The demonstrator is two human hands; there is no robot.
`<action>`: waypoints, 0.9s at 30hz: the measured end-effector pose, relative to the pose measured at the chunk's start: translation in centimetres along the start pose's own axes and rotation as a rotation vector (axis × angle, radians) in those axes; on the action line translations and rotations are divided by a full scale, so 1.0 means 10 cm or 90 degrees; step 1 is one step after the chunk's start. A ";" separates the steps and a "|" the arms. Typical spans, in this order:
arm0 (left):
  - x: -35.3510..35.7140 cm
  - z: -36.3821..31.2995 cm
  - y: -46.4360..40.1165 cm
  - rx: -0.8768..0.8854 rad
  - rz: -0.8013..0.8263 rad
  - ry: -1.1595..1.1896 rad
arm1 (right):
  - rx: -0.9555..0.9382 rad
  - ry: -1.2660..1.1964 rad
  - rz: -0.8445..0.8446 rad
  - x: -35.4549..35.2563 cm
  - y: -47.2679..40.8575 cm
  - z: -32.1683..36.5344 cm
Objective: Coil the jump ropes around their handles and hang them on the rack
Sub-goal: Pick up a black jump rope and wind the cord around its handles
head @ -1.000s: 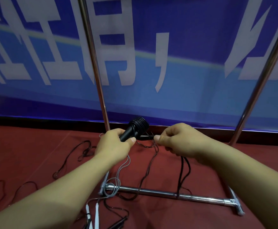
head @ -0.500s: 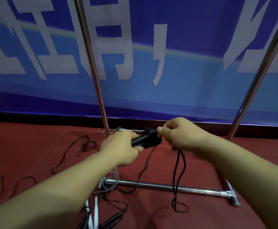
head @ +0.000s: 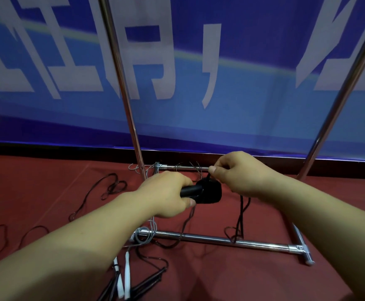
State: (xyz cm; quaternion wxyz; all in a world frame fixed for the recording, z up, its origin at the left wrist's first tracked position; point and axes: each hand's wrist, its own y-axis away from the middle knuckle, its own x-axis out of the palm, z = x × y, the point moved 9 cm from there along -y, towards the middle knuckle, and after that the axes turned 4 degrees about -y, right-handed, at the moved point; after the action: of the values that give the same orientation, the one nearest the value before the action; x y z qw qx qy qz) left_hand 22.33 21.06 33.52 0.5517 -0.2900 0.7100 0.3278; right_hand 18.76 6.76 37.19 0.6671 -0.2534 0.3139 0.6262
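Note:
My left hand [head: 166, 194] grips the black jump-rope handles [head: 191, 190], whose far end carries a thick coil of black cord [head: 209, 192]. My right hand [head: 240, 172] pinches the black cord just above that coil, thumb and forefinger together. A loose loop of the same cord [head: 241, 216] hangs from under my right hand down to the floor. The chrome rack [head: 209, 237] stands in front of me, its two uprights rising left [head: 123, 88] and right [head: 340, 94] of my hands.
More ropes lie on the red carpet: thin black cords [head: 110, 187] to the left, a grey cord [head: 145, 233] around the rack's foot, white handles [head: 125, 274] and black handles [head: 149, 281] near the bottom edge. A blue banner [head: 242, 83] covers the wall behind.
The coil on the handles has swung down and right, now pointing at my right hand. My right hand has lifted above the coil with the cord, and the hanging loop has shortened.

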 end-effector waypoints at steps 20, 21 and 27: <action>0.07 -0.31 0.16 0.144 0.135 0.201 | -0.012 0.018 -0.070 -0.19 -0.06 -0.14; 0.07 -0.32 0.17 0.147 0.146 0.218 | -0.007 0.002 -0.065 -0.19 -0.07 -0.16; -0.01 -0.38 0.27 0.183 0.190 0.296 | -0.007 -0.139 -0.020 -0.16 -0.08 -0.20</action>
State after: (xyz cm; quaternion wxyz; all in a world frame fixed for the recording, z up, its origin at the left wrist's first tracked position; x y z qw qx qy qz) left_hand 18.02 19.80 34.67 0.3557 -0.1688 0.8910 0.2260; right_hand 19.36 4.11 36.93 0.7055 -0.1921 0.2322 0.6414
